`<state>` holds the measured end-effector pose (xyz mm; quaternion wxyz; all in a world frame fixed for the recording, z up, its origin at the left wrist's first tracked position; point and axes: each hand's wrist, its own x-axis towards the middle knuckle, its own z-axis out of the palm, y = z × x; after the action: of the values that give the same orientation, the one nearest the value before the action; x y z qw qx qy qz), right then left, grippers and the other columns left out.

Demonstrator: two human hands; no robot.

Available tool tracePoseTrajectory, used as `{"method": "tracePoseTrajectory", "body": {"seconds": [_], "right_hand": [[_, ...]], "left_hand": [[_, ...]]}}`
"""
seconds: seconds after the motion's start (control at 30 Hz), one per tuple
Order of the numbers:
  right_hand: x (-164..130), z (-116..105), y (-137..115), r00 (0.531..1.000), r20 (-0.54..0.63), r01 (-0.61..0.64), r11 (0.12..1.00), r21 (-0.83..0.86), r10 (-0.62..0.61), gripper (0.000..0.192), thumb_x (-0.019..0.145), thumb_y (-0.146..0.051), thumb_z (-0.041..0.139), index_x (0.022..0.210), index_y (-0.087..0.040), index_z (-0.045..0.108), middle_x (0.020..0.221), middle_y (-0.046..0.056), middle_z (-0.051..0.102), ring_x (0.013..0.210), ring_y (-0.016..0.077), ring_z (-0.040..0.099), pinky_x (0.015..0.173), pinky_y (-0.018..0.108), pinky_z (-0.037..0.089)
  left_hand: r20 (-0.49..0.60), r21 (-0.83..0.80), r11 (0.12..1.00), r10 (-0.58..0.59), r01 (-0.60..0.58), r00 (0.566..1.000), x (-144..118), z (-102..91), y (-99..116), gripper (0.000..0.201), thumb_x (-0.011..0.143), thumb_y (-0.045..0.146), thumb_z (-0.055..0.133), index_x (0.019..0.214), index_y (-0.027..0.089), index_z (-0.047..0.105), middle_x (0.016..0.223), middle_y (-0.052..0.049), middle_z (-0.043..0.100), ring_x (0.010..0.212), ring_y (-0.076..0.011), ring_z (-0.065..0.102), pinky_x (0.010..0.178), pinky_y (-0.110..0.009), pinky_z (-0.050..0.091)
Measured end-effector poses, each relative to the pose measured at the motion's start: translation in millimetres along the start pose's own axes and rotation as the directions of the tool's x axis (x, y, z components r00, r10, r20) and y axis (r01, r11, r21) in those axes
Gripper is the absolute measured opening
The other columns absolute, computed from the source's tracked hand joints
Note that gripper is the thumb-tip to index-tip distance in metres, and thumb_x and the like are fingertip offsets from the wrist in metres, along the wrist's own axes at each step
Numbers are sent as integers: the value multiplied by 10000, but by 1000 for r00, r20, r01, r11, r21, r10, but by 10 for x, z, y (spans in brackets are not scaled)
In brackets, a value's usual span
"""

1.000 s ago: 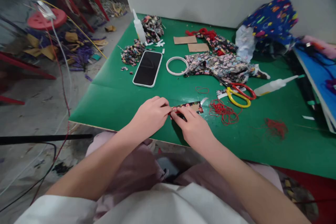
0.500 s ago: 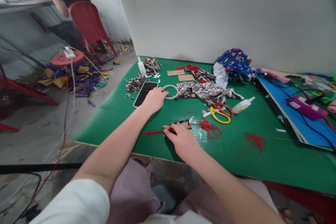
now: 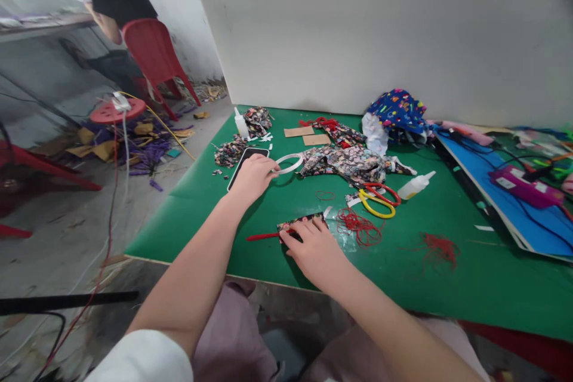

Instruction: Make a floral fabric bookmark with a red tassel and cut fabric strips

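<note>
My left hand (image 3: pixel 253 174) reaches forward and grips the near edge of a white tape ring (image 3: pixel 290 162), which is tilted up off the green table (image 3: pixel 201 215). It lies partly over a black phone (image 3: pixel 244 160). My right hand (image 3: pixel 311 245) presses its fingertips on a small patterned fabric piece (image 3: pixel 303 221) near the table's front edge. A red cord (image 3: pixel 264 236) sticks out to the left of that piece.
Patterned fabric (image 3: pixel 349 161), red-and-yellow scissors (image 3: pixel 378 198), two glue bottles (image 3: pixel 414 185) (image 3: pixel 240 123), cardboard pieces (image 3: pixel 308 135) and red thread tangles (image 3: pixel 360 225) lie on the table. A blue board (image 3: pixel 505 191) is at right. A person by a red chair (image 3: pixel 154 54) stands at far left.
My left hand left the fabric piece, reached forward to the tape ring and lifted its near edge. My right hand stayed on the fabric piece. The view tilted up.
</note>
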<state>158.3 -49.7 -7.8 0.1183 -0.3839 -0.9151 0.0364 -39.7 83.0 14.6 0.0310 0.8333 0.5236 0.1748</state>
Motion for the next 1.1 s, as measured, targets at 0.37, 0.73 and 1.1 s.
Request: {"method": "tracePoseTrajectory", "body": {"seconds": [0.37,0.73,1.1], "right_hand": [[69,-33,-75,996,47,-72,997,35,71,242,867,-287,508,1078,-204,590,1093,71,604,1007,252,515,916,464,378],[95,-189,64,992,122,-42,990,131,26,290,861,-401,522,1081,-240,623,1080,61,589,1041,232,494,992,514,319],[91,-302,178,998,-36,-34,956,291,46,323,909,-331,456,1162,-192,599,1018,92,627,963,199,560,877,392,444]], "left_hand": [[-162,-293,950,-165,113,973,-263,-241,542,158,812,305,582,920,217,655,910,-2,688,845,-152,623,760,-264,481],[-71,-573,814,-161,92,984,-378,-168,806,161,791,288,607,905,188,659,907,-31,700,838,-171,637,685,-260,500],[-117,-661,741,-252,114,961,-372,-114,698,233,758,307,651,951,177,664,890,-22,700,804,-152,634,758,-272,499]]}}
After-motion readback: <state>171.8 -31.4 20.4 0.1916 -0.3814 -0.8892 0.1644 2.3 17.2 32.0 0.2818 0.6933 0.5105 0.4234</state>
